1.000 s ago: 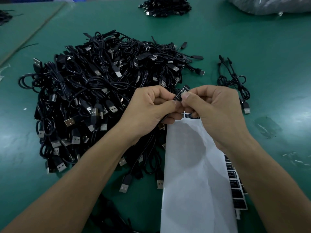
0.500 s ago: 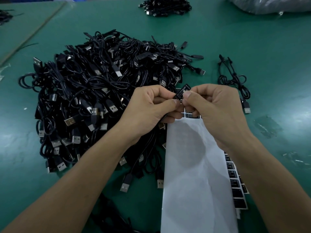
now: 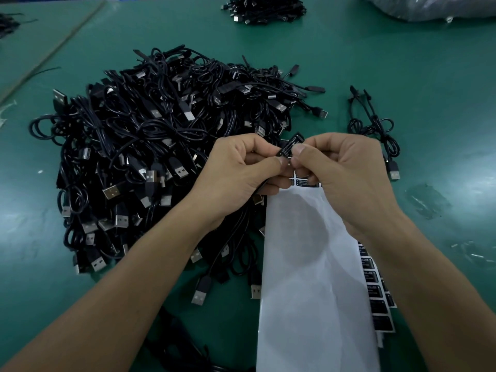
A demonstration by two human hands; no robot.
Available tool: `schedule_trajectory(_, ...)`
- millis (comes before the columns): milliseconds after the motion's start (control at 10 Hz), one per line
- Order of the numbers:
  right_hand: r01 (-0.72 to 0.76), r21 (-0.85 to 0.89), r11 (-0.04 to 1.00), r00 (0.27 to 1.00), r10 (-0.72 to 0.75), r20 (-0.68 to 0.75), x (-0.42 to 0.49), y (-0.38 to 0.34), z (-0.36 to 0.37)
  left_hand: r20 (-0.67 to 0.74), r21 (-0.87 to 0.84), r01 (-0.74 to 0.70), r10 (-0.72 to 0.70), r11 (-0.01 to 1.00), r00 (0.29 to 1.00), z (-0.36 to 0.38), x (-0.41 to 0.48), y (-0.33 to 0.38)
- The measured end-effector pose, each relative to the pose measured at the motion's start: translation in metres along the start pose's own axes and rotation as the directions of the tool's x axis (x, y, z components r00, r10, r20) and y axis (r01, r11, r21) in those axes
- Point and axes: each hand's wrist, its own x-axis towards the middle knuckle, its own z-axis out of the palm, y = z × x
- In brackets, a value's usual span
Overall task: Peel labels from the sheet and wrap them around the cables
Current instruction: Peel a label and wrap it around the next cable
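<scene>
A small black label (image 3: 291, 144) with white print stands between my two hands above the white backing sheet (image 3: 311, 277). My left hand (image 3: 241, 173) pinches its lower end together with a thin black cable (image 3: 228, 245) that runs down under the hand. My right hand (image 3: 346, 175) pinches the label from the right with thumb and forefinger. A few black labels (image 3: 306, 182) show on the sheet just below my fingers. Another label sheet (image 3: 375, 288) lies under my right forearm. A large heap of black USB cables (image 3: 150, 157) fills the left.
The work lies on a green mat (image 3: 429, 76). A short bundle of cables (image 3: 375, 127) lies to the right of my hands. A second cable pile (image 3: 263, 9) sits at the far edge, and a grey plastic bag (image 3: 434, 6) at the top right corner.
Both hands stay in nearly the same place; the fingers have shifted slightly on the label.
</scene>
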Motion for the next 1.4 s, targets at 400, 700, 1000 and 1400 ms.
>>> schedule_trajectory(400,0.009,-0.02,1.0,1.0,-0.009,-0.014,0.0009,0.0011,0.0005,0.003,-0.001,-0.006,0.006,1.0,1.0,0.0003,0.0001,-0.0003)
schedule_trajectory(700,0.025,-0.082,0.996,0.997,-0.031,-0.069,0.0,0.0025,0.0037,-0.002,-0.012,-0.005,0.005,1.0,1.0,0.0013,-0.0001,0.0016)
schedule_trajectory(1000,0.069,-0.176,0.982,0.986,-0.094,-0.14,-0.0015,0.0037,0.0064,-0.003,0.005,-0.015,0.015,1.0,1.0,0.0016,0.0007,0.0007)
schedule_trajectory(1400,0.106,-0.252,0.962,0.973,-0.153,-0.174,-0.0032,-0.0001,0.0056,0.001,0.003,-0.029,0.029,1.0,1.0,0.0011,0.0006,0.0001)
